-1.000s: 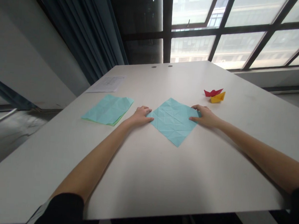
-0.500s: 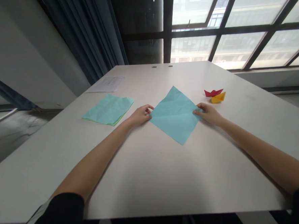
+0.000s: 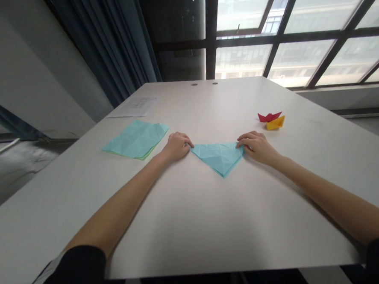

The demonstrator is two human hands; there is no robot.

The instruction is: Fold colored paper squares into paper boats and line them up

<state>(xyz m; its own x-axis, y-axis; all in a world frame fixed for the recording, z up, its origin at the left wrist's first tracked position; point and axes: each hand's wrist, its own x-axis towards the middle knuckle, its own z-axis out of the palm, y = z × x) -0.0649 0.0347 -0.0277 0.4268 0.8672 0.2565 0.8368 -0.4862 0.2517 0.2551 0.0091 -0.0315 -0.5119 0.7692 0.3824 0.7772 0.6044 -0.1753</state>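
- White table (image 3: pixel 203 228): near edge seen at bottom of view; dark sleeves (image 3: pixel 75 265) seen at both lower corners, bare forearms laid out over the top.
- Blue folded sheet (image 3: pixel 219 157): placed mid-table, btwn the hands; folded to a triangle, long edge turned to far side, pt. turned to near edge. Creases seen across it; layers slightly offset at lower R edge.
- L hand (image 3: pixel 177 146): fingers drawn in, sheet's L corner held at fingertips; thumb mostly hidden.
- R hand (image 3: pixel 258 148): fingers bent & kept close tog., sheet's upper R corner held under/btwn fingertips; exact grip can't be told.
- Paper stack (image 3: pixel 136 138): set flat to L of L hand, apart from folded sheet; creased blue on top, green edge shown below.
- Yellow paper boat (image 3: pixel 275 123): set beyond R hand, apart from it.
- Red paper boat (image 3: pixel 269 117): placed just behind & L of yellow one, partly covered by it; contact can't be told.
- Printed sheet (image 3: pixel 134 107): laid flat near table's L edge, beyond stack; text too small to be read.
- Two round inserts (image 3: pixel 194 84): set nr. far edge.
- Blue curtain (image 3: pixel 118 39): hung at far L, beside dark-framed window (image 3: pixel 242 59).
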